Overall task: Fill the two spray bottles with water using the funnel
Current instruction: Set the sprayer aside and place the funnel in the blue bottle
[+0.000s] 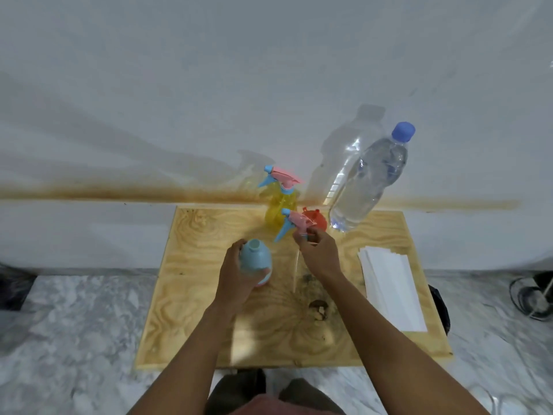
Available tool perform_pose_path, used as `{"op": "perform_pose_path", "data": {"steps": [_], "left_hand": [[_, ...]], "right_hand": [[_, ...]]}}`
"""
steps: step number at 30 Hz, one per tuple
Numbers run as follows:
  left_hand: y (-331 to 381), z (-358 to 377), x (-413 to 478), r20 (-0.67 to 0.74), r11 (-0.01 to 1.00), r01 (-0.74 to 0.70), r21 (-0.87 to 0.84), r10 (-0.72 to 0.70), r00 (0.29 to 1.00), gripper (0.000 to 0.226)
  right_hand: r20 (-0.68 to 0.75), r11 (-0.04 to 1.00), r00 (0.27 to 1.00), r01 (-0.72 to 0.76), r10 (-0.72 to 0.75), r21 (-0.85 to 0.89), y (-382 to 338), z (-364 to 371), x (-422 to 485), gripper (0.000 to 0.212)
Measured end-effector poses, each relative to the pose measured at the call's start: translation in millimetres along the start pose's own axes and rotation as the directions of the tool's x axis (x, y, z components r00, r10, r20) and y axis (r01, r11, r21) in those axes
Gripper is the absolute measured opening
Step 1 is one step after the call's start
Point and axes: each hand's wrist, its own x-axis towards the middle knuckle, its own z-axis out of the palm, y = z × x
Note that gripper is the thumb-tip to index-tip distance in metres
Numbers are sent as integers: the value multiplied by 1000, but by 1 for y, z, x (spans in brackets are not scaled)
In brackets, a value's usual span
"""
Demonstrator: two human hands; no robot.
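Blue spray bottle (256, 262), its neck open, stands on the wooden board (209, 295) with the left hand (236, 272) wrapped around its body, fingers curled against it. Just right of it, the right hand (318, 253) pinches the removed pink-and-blue spray head (294, 224) at its collar, dip tube hanging. Behind it stand the yellow spray bottle (279, 205), capped, the red funnel (317, 220) and the water bottle (368, 181). Farther right lie white papers (392, 289).

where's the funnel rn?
Head view: the red funnel sits at the table's far edge, between the yellow spray bottle and the water bottle, just beyond the right hand.
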Motion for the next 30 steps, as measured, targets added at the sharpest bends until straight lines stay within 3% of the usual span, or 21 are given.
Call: {"op": "perform_pose_path", "data": {"steps": [5, 14, 30], "left_hand": [[-8, 0, 1, 20, 1000, 25, -11, -25, 999, 73], [-18, 1, 3, 44, 1000, 25, -9, -24, 999, 74], [-23, 1, 0, 46, 996, -61, 68, 58, 997, 83]], "right_hand": [[34, 996, 997, -69, 71, -51, 17, 19, 2, 14], [56, 967, 975, -203, 213, -154, 35, 38, 13, 28], [-18, 937, 969, -242, 246, -250, 43, 45, 7, 32]]}}
